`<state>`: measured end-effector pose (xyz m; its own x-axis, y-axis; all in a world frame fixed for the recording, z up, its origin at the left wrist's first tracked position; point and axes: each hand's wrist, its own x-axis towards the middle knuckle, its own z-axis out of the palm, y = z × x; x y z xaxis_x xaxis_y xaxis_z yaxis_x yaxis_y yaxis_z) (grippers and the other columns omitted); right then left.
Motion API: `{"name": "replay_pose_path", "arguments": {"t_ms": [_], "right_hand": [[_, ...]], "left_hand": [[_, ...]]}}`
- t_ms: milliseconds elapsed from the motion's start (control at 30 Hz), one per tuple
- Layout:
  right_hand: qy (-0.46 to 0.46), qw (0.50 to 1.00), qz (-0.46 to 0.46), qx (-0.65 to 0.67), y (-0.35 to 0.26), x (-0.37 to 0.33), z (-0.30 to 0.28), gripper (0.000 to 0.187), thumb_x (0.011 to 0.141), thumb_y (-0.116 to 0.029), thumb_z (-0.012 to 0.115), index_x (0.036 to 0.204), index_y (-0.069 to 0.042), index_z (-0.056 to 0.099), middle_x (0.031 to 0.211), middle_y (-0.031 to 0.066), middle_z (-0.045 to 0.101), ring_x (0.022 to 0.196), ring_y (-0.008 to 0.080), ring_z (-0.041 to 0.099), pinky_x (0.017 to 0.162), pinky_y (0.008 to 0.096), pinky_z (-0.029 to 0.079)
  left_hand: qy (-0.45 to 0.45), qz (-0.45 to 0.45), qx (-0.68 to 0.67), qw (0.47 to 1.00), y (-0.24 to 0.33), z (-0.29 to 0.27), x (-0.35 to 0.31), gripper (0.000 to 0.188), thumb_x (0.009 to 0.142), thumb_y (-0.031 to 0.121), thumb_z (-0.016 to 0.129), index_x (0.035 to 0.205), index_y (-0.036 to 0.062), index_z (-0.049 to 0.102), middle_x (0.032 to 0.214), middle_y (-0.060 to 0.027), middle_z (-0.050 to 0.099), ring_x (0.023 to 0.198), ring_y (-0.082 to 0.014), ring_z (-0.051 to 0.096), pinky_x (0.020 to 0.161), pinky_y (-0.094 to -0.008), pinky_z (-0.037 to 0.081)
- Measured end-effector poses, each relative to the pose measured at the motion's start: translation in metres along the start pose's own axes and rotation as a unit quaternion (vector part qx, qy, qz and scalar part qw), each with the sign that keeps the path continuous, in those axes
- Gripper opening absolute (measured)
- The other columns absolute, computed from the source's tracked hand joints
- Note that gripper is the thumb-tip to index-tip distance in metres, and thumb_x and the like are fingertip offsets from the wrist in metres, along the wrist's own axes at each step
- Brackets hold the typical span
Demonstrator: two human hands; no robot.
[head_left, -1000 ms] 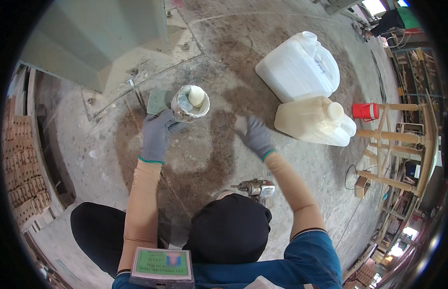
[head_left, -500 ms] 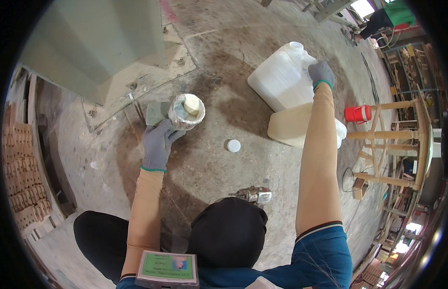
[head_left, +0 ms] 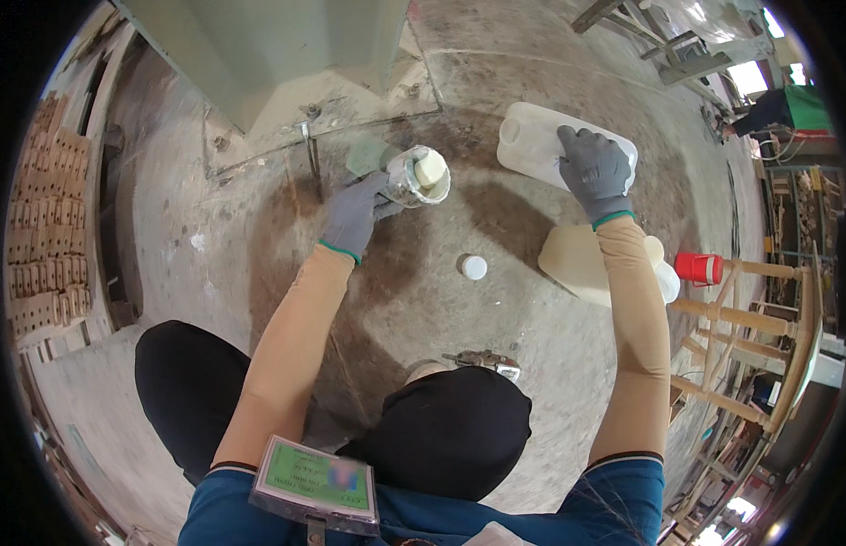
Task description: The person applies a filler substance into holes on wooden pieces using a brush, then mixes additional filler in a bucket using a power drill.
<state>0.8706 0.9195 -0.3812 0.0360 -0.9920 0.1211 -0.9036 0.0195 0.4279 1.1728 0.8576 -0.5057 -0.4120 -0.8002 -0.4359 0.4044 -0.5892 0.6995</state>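
My left hand (head_left: 354,214), in a grey glove, is closed around a white-crusted cup (head_left: 406,188). A pale, rounded block (head_left: 430,169) sits in the mouth of this cup. Off to the right, my gloved right hand (head_left: 596,173) grips the handle side of a white plastic jug (head_left: 529,138); its uncapped mouth points toward the cup, with a gap between them. Whether the jug touches the floor I cannot tell. Below my right wrist lies a yellowish plastic jug (head_left: 573,259), partly covered by my forearm. A white screw cap (head_left: 475,267) rests on the floor between my arms.
A power tool (head_left: 485,361) lies by my knee. Beyond the cup stands a grey steel column (head_left: 295,45) with a bolted base plate. On the right are a red bucket (head_left: 699,268) and a wooden frame (head_left: 769,323). Stacked drilled wood pieces (head_left: 50,237) line the left. A person in green (head_left: 805,107) is far right.
The white jug has tipped, swinging its mouth leftward toward the cup, and come apart from the yellowish jug. My view has shifted. The left hand keeps hold of the cup.
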Motion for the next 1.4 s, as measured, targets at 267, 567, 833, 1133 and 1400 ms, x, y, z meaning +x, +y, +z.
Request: {"name": "replay_pose_path", "arguments": {"t_ms": [267, 567, 833, 1133, 1400], "right_hand": [[0.014, 0.991, -0.135, -0.015, -0.042, 0.018, 0.001, 0.008, 0.076, -0.016, 0.058, 0.084, -0.015, 0.057, 0.069, 0.0054, 0.061, 0.063, 0.0223, 0.063, 0.053, 0.0379, 0.049], [0.025, 0.983, -0.182, -0.024, -0.074, 0.039, 0.005, 0.007, 0.073, -0.015, 0.061, 0.078, -0.014, 0.058, 0.065, 0.0055, 0.060, 0.059, 0.0209, 0.062, 0.045, 0.0358, 0.046], [0.011, 0.978, -0.199, -0.059, -0.096, 0.047, 0.009, 0.009, 0.070, -0.016, 0.063, 0.078, -0.013, 0.060, 0.065, 0.0075, 0.061, 0.058, 0.0226, 0.063, 0.047, 0.0369, 0.047], [0.030, 0.978, -0.202, -0.044, -0.116, 0.049, 0.011, 0.010, 0.067, -0.016, 0.064, 0.074, -0.009, 0.061, 0.062, 0.0082, 0.061, 0.056, 0.0243, 0.062, 0.048, 0.0365, 0.047], [0.056, 0.973, -0.224, -0.008, -0.121, 0.051, 0.016, 0.008, 0.065, -0.015, 0.064, 0.070, -0.009, 0.061, 0.061, 0.0090, 0.060, 0.056, 0.0237, 0.062, 0.047, 0.0368, 0.046]], "left_hand": [[0.008, 0.002, -0.007, 1.000, -0.003, 0.003, 0.003, 0.027, 0.085, 0.009, 0.058, 0.108, -0.0045, 0.054, 0.104, -0.0137, 0.062, 0.091, -0.0256, 0.065, 0.074, -0.0360, 0.059], [-0.003, 0.030, 0.012, 0.999, -0.003, 0.001, 0.002, 0.031, 0.087, 0.010, 0.055, 0.114, -0.0057, 0.051, 0.108, -0.0144, 0.059, 0.099, -0.0257, 0.062, 0.081, -0.0379, 0.056], [0.040, 0.039, 0.015, 0.998, -0.005, 0.000, -0.004, 0.029, 0.086, 0.013, 0.059, 0.110, -0.0028, 0.056, 0.105, -0.0103, 0.061, 0.093, -0.0199, 0.062, 0.075, -0.0329, 0.056], [0.090, 0.035, 0.006, 0.995, -0.016, -0.003, -0.005, 0.025, 0.085, 0.012, 0.061, 0.106, -0.0013, 0.059, 0.100, -0.0087, 0.063, 0.087, -0.0176, 0.063, 0.071, -0.0317, 0.056], [0.094, 0.044, -0.007, 0.995, -0.022, -0.008, -0.002, 0.022, 0.085, 0.010, 0.060, 0.104, -0.0012, 0.060, 0.099, -0.0088, 0.063, 0.087, -0.0178, 0.064, 0.071, -0.0321, 0.056]]}}
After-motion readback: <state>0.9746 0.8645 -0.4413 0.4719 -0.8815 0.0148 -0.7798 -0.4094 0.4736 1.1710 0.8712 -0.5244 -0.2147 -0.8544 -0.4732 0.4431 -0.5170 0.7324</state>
